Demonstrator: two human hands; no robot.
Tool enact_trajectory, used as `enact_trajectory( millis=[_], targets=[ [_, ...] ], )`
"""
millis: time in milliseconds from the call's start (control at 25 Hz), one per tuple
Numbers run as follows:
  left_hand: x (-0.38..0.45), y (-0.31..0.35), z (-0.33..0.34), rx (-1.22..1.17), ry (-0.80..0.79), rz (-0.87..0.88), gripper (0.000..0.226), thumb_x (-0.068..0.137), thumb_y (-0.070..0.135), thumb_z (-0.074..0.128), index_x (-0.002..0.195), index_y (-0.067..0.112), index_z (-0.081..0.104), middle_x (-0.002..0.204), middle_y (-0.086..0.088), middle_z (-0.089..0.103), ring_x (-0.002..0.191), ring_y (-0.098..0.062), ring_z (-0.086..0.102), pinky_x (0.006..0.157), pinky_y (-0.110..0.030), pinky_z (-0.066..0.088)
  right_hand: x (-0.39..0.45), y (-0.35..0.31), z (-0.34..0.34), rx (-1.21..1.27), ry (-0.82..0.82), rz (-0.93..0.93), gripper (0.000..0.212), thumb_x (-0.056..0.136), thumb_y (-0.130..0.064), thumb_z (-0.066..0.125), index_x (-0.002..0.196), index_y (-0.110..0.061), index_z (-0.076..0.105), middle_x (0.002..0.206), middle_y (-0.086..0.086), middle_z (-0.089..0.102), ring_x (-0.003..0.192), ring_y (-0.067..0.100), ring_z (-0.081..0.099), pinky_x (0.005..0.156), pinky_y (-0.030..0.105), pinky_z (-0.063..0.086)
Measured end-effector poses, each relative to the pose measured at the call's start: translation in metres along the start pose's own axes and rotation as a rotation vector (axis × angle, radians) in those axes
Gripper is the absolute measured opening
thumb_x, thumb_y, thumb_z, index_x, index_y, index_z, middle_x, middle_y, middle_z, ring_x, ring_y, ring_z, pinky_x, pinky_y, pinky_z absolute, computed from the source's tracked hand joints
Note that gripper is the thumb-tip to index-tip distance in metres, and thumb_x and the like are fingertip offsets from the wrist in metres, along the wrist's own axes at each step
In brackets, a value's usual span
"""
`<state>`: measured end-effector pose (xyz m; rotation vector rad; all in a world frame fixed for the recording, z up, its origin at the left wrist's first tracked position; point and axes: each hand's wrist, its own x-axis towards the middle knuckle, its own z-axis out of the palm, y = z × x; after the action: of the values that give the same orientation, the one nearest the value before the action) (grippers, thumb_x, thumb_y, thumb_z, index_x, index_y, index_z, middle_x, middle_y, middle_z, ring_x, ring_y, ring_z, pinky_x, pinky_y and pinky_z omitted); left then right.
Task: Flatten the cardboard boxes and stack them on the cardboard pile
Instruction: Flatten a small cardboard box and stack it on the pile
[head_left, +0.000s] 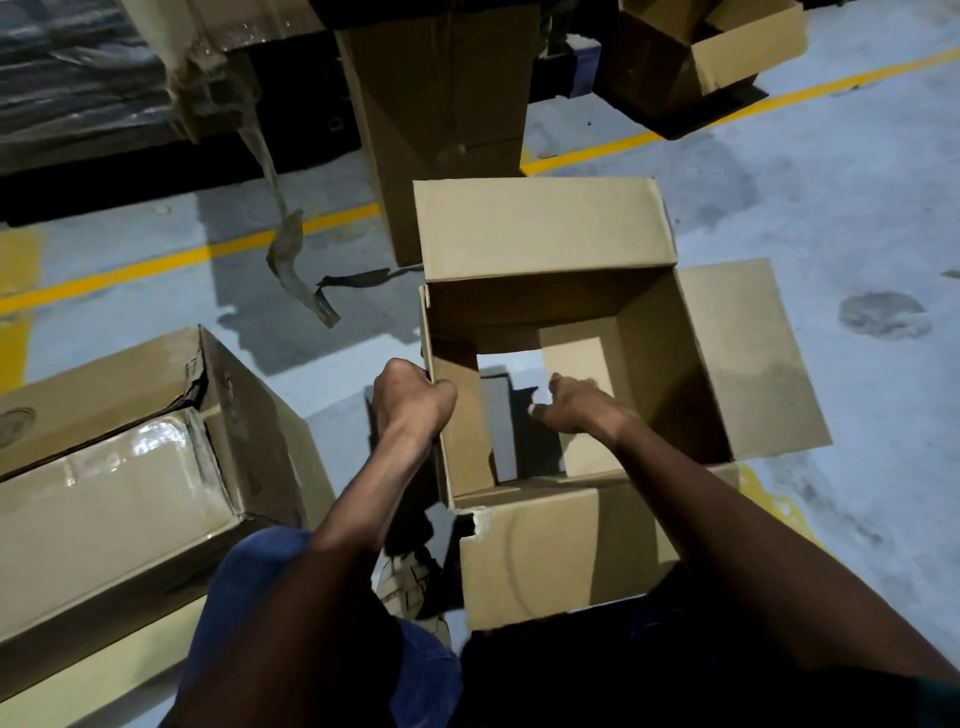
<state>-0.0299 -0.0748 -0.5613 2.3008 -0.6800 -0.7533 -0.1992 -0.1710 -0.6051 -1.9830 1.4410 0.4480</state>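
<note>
The open box (571, 332) in the middle of the frame is not flat yet, so most work is left. The left hand (410, 400) grips its left wall. The right hand (576, 405) reaches inside, fingers loosely spread.

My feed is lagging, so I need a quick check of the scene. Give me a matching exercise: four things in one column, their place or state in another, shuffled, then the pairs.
Things
1. left hand
2. right hand
3. open box
4. taped box

Places or states
A. lies on the floor at the left
B. grips the box's left wall
C. reaches inside the box, fingers loose
D. flaps up, floor showing through its bottom

Pairs: 1-B, 2-C, 3-D, 4-A
</note>
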Motion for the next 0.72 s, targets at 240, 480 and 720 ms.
enact_trajectory(
  millis=[240, 480, 720],
  targets=[
    [0.006, -0.007, 0.002, -0.006, -0.019, 0.024, 0.014, 0.075, 0.006, 0.067, 0.065, -0.002, 0.062, 0.060, -0.012, 0.050, 0.053, -0.024, 0.051, 0.051, -0.030, 0.038, 0.001, 0.036, 0.015, -0.295, -0.258, 0.100, 0.054, 0.099, -0.044, 0.053, 0.140, -0.009, 0.050, 0.147, 0.013, 0.049, 0.135, 0.034, 0.044, 0.115, 0.049, 0.026],
    [0.005, -0.004, 0.001, 0.002, -0.038, 0.016, 0.020, 0.075, 0.006, 0.068, 0.062, 0.010, 0.054, 0.062, -0.009, 0.045, 0.056, -0.021, 0.048, 0.051, -0.031, 0.037, 0.008, -0.003, 0.001, 0.013, -0.110, -0.041, 0.057, 0.096, -0.043, 0.058, 0.146, -0.021, 0.041, 0.142, 0.009, 0.053, 0.121, 0.030, 0.055, 0.096, 0.041, 0.049],
    [-0.003, 0.000, 0.001, -0.048, -0.075, 0.039, 0.018, 0.078, 0.010, 0.072, 0.072, -0.006, 0.064, 0.068, -0.018, 0.063, 0.062, -0.030, 0.064, 0.054, -0.033, 0.047, 0.007, -0.010, 0.016, 0.169, -0.157, -0.182, 0.074, 0.099, -0.040, 0.056, 0.159, -0.028, 0.015, 0.158, 0.011, 0.036, 0.143, 0.035, 0.036, 0.116, 0.049, 0.031]
  ],
)
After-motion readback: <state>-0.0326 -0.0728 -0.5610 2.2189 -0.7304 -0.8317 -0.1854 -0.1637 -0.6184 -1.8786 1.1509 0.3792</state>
